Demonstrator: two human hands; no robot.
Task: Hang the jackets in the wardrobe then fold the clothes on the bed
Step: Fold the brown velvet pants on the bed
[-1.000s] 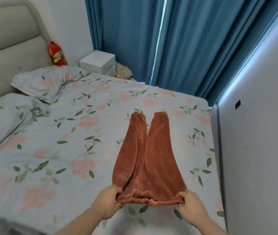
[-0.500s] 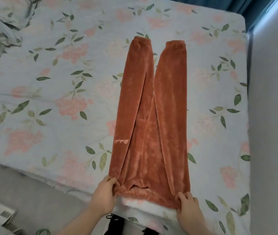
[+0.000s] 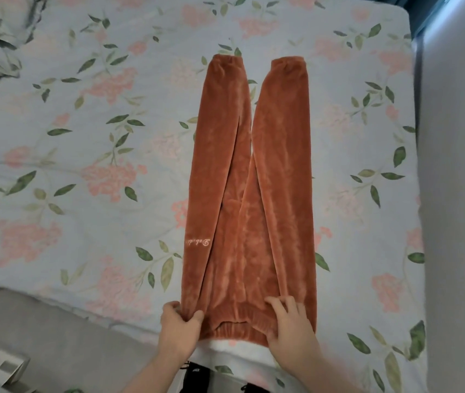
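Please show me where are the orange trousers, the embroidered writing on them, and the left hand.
orange trousers (image 3: 279, 171): head view, right leg.
embroidered writing (image 3: 198, 241): head view, its middle.
left hand (image 3: 177, 324): head view, back of hand.

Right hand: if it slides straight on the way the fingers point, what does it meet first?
The right hand lies on the trousers at the waistband, fingers pointing up the right leg. Going on, it would probably only run along that leg toward its cuff; nothing else shows in that line.

A bed (image 3: 89, 154) filled most of the view, spread with a pale blue sheet printed with pink blossoms and green leaves. Grey floor (image 3: 41, 336) showed below it, a white wall (image 3: 460, 194) stood along its right side.
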